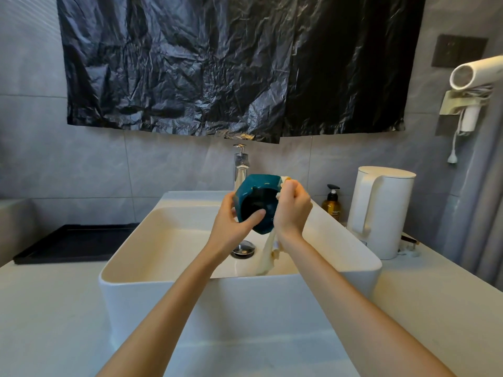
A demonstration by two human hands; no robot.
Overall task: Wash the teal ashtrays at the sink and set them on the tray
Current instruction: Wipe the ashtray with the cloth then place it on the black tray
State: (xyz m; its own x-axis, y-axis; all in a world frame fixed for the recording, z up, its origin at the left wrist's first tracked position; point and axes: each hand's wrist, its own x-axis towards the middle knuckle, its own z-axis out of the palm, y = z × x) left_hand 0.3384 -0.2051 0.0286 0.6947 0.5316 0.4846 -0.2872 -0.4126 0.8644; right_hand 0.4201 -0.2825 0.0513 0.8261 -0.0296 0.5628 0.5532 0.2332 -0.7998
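Now, in the head view, the teal ashtray (pixel 255 197) is held tilted above the sink (pixel 190 270), near the frame's centre, its hollow facing the person. The left hand (pixel 228 221) grasps it from its nine o'clock side, thumb across the opening. The right hand (pixel 294 210), at the ashtray's three o'clock, is clenched round a pale cloth (pixel 268 254) whose tail hangs into the basin. The black tray (pixel 73 243) lies at the sink's nine o'clock, the faucet (pixel 241 167) at twelve, a white kettle (pixel 381 210) at three.
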